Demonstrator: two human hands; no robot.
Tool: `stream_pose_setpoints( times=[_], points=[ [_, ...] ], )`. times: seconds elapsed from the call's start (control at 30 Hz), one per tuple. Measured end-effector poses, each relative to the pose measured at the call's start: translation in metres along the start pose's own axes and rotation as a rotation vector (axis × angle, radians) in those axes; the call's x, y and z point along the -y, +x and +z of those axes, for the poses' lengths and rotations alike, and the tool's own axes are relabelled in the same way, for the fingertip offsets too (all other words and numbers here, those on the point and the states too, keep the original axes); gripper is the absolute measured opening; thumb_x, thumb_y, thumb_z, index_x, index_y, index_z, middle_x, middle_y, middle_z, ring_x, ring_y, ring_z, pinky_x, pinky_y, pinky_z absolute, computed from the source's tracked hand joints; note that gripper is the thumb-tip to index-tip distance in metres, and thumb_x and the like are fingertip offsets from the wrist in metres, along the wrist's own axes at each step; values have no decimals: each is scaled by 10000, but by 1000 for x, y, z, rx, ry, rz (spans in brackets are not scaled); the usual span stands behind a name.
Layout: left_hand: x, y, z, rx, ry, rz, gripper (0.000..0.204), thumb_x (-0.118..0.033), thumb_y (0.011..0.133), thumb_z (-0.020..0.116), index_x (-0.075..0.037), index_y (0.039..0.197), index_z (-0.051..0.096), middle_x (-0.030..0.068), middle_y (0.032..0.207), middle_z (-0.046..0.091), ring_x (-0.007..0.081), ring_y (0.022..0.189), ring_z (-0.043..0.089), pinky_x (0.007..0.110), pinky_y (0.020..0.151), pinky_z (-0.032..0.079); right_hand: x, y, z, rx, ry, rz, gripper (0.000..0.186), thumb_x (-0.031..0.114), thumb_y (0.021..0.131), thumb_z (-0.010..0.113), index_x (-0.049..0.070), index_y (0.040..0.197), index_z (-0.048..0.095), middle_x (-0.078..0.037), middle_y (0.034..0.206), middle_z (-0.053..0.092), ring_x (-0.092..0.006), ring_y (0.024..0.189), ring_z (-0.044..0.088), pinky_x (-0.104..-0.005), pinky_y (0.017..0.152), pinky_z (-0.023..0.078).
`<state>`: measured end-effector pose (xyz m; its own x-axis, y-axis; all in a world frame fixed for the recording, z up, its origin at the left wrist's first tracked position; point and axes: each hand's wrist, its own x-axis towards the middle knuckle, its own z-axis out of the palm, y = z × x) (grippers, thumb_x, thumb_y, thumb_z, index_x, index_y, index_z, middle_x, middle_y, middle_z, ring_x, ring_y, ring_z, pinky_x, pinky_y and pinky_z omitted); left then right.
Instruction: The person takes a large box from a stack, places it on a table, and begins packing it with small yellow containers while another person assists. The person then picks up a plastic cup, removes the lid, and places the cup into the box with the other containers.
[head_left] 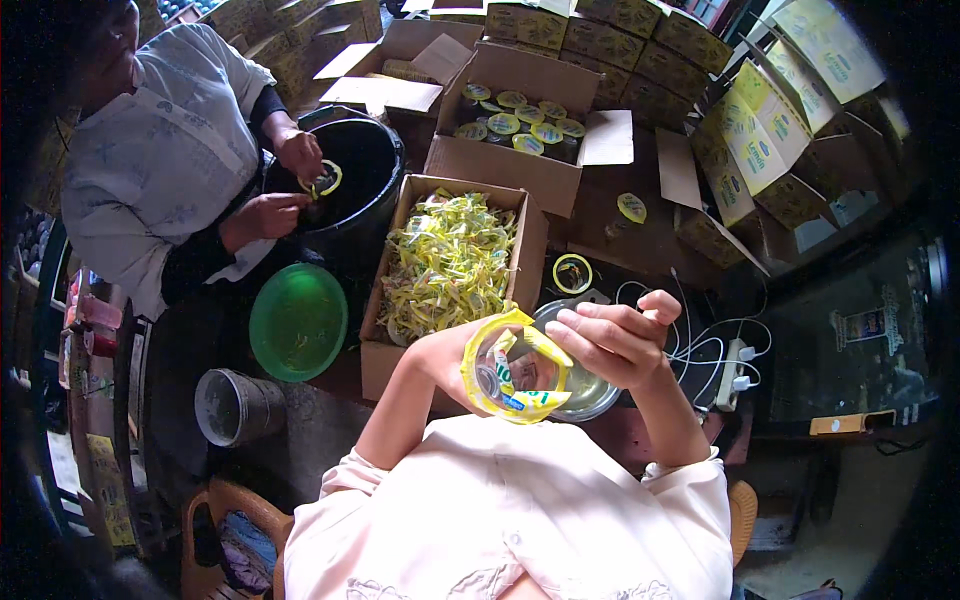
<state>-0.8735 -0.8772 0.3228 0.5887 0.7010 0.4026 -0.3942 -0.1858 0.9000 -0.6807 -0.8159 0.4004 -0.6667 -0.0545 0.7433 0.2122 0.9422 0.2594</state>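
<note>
My left hand (447, 362) is wrapped round a clear plastic cup (487, 378), its open mouth turned up. Yellow printed film (541, 403) clings in torn pieces around the rim. My right hand (622, 338) is beside the cup, fingers bent and close together, fingertips at the film's right edge; whatever they pinch is hidden. Under that hand sits a clear round tub (592, 398). Just beyond is a cup with a yellow ring rim (572, 273). A cardboard box (375, 368) heaped with yellow film scraps (450, 258) stands beyond my left hand.
At the left a co-worker (160, 170) holds a yellow-rimmed cup (325, 180) over a black bucket (392, 150). A green basin (298, 325) and grey pail (232, 408) stand nearer. Farther off is a carton of lidded cups (500, 165). White cables and a power strip (733, 375) lie right.
</note>
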Motion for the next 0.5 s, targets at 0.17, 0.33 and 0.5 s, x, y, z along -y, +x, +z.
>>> stream_pose_setpoints(
  times=[0.17, 0.33, 0.5],
  points=[
    [-23, 6, -1, -20, -8, -48, 605, -189, 507, 797, -17, 1001, 493, 56, 929, 562, 119, 808, 528, 264, 741, 439, -4, 0, 11, -70, 0, -3, 81, 208, 674, 633, 249, 744, 636, 125, 743, 613, -9, 639, 552, -294, 721, 245],
    [-30, 8, -4, 1, -17, -88, 475, -167, 538, 757, -12, 926, 531, 52, 858, 575, 107, 768, 532, 249, 700, 446, -4, -1, 22, -74, 48, 36, 98, 174, 667, 633, 244, 735, 637, 124, 742, 614, -8, 653, 551, -296, 725, 245],
    [-31, 6, -9, -37, 4, -144, 449, -164, 546, 739, -7, 913, 533, 48, 837, 573, 104, 756, 531, 239, 679, 448, -9, -6, 36, -65, 90, 33, 161, 190, 670, 622, 245, 821, 610, 123, 820, 601, -2, 717, 541, -297, 780, 221]
  ],
)
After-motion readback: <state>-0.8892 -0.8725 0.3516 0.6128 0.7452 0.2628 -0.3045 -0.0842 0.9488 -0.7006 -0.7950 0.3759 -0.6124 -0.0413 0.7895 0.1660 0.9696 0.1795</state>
